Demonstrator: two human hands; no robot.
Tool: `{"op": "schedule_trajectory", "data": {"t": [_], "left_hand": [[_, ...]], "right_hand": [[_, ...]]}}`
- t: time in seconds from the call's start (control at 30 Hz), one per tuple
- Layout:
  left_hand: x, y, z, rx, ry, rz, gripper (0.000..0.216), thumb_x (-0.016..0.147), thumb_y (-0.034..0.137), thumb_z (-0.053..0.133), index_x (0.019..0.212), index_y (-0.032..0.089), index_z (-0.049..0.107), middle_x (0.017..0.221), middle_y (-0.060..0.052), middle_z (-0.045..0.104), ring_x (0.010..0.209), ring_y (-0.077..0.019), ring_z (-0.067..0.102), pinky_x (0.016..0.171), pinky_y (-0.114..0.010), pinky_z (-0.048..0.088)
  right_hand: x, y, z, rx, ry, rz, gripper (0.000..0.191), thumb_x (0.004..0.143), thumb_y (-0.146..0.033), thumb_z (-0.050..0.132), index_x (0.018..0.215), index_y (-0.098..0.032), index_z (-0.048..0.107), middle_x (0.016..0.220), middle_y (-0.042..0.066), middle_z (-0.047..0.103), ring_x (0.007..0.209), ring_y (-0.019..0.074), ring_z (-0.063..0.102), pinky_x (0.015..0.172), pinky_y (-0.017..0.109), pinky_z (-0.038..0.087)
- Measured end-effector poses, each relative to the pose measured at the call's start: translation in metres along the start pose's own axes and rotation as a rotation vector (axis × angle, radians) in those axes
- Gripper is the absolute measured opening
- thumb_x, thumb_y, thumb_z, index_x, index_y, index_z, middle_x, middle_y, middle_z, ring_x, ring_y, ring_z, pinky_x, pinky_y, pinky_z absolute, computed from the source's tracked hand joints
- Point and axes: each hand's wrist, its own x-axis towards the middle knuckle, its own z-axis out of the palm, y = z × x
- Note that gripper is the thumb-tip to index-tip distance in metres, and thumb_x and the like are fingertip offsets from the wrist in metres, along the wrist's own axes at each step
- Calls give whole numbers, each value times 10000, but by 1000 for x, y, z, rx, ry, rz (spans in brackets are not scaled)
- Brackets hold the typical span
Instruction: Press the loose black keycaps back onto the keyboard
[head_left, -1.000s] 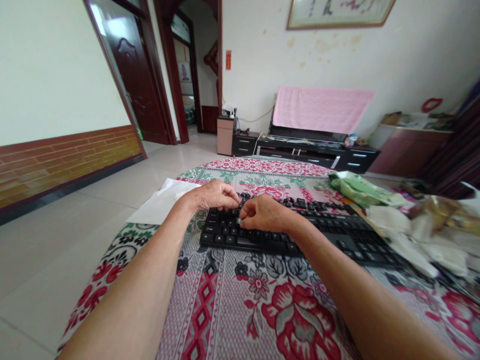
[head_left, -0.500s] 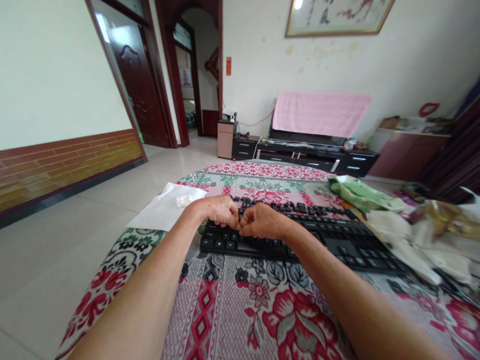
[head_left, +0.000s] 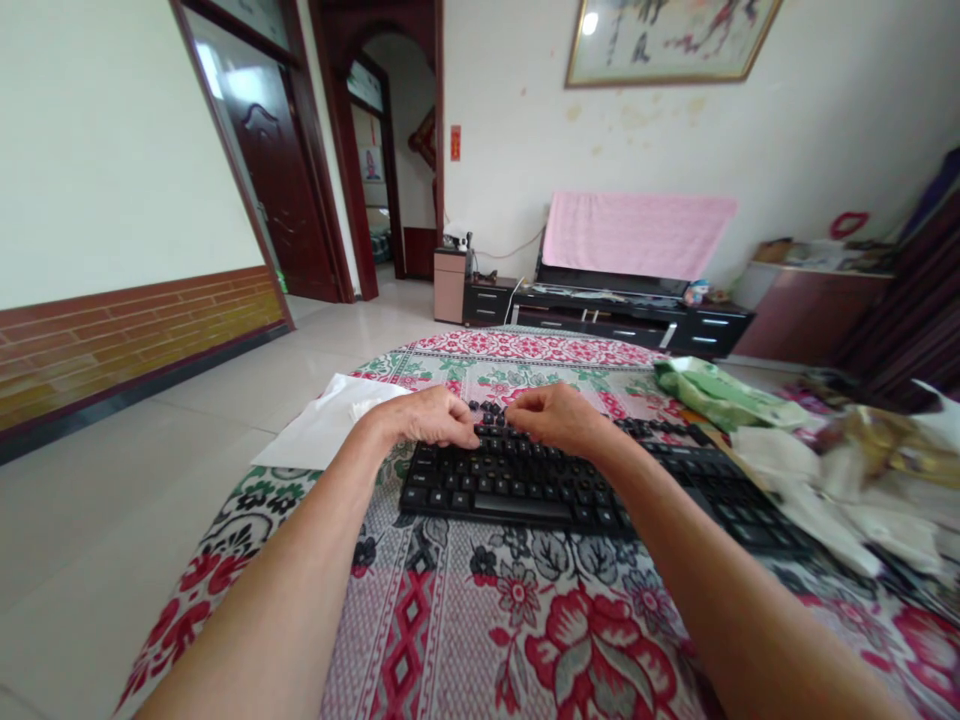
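A black keyboard [head_left: 525,487] lies on a table under a floral cloth [head_left: 570,640]. Several loose black keycaps [head_left: 491,409] sit just behind its far edge. My left hand [head_left: 431,416] rests at the keyboard's upper left corner, fingers curled and pressed together at the top key row. My right hand [head_left: 561,417] is over the far edge, its fingertips pinched close beside the loose keycaps. What either pinch holds, if anything, is hidden by the fingers.
A white sheet [head_left: 319,430] with a small crumpled tissue [head_left: 366,406] lies left of the keyboard at the table's edge. A green bag [head_left: 712,388] and crumpled white wrappings [head_left: 825,480] crowd the right side. A cabinet with a pink cloth [head_left: 637,235] stands at the far wall.
My right hand has left the middle keys and moved away from me to the loose keycaps behind the keyboard. My left hand stays near the upper left corner. The hands have parted.
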Motion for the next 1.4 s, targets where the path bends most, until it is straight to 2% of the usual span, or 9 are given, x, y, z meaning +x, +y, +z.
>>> {"op": "schedule_trajectory", "data": {"t": [0.07,0.13,0.23,0.37,0.53,0.77,1.0,1.2,1.4], "left_hand": [[4,-6,-1,-11,212,14,224,603,396,570,627,174,589,527,23,505,484,-85,417,466,-214,304],[11,-14,0,43,472,19,219,617,388,547,634,174,593,566,21,536,519,-91,439,502,-216,320],[19,-25,4,165,607,12,204,617,371,536,675,200,631,550,29,548,548,-110,463,534,-221,319],[22,-32,7,253,597,-33,215,624,392,534,649,215,654,543,11,563,560,-124,468,535,-225,298],[19,-31,8,337,530,-67,316,638,476,530,558,186,627,446,-6,474,533,-135,434,529,-244,274],[19,-29,8,418,463,-56,274,656,409,517,513,194,611,466,-9,497,506,-129,430,518,-247,266],[21,-34,9,390,485,-47,231,648,366,520,516,197,607,451,2,479,497,-124,423,501,-247,244],[21,-33,9,429,465,-65,245,649,364,499,503,186,583,429,12,420,452,-102,369,467,-242,225],[20,-30,9,460,446,-112,239,644,363,479,535,197,611,469,1,483,463,-117,403,475,-249,247]], "right_hand": [[4,13,-11,-113,151,47,246,683,-315,472,671,-162,665,504,12,578,495,114,503,460,217,356],[6,28,-18,-187,214,80,241,681,-290,473,718,-173,681,540,14,607,521,129,522,484,227,366],[7,45,-23,-256,234,108,223,654,-216,490,744,-182,691,635,23,654,593,146,559,541,233,390],[8,52,-21,-303,226,131,219,645,-209,511,768,-196,693,702,20,674,642,155,581,577,234,402],[9,50,-19,-318,228,87,229,668,-210,500,796,-194,689,752,23,680,686,160,592,609,231,418],[10,49,-20,-311,236,25,254,692,-163,468,819,-210,683,844,12,679,775,162,595,709,241,422],[18,48,1,-290,219,-113,214,700,-238,490,782,-202,684,744,10,671,680,142,581,634,226,408],[39,28,20,-452,168,-242,208,677,-257,519,793,-220,687,702,28,643,639,150,548,592,239,375],[48,13,31,-541,98,-170,187,682,-286,525,703,-218,698,682,60,641,651,164,545,607,253,372]]}}
